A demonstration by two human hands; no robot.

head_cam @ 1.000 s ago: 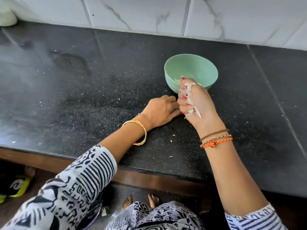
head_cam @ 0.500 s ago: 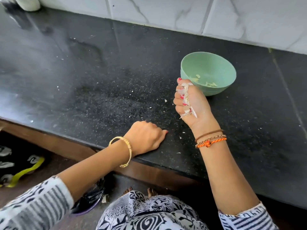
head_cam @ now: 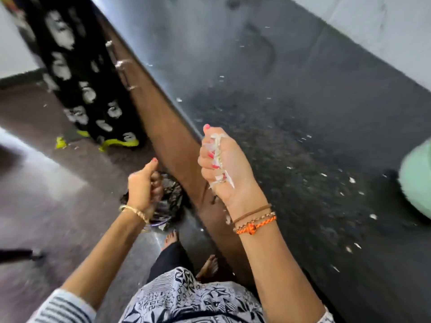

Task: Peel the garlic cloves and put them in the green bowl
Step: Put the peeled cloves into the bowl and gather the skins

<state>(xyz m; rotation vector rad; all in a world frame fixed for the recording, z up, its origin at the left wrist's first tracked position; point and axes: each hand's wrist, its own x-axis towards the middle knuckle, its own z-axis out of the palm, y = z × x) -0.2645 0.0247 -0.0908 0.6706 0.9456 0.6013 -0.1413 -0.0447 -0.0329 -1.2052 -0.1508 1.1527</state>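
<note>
My right hand is a fist over the front edge of the black counter, gripping a bunch of white garlic peels that stick out between the fingers. My left hand is down below the counter edge, thumb up, fingers curled on the rim of a dark plastic bag near the floor. The green bowl stands on the counter at the far right, cut off by the frame and blurred, its contents hidden.
Small white peel scraps lie scattered over the counter. Its brown wooden front edge runs diagonally between my hands. A black cloth with white print hangs at upper left. My bare feet stand on the grey floor.
The view has swung left and down. My left hand has left the counter edge and gone down to the dark bag. My right hand, still holding the peels, has moved away from the bowl.
</note>
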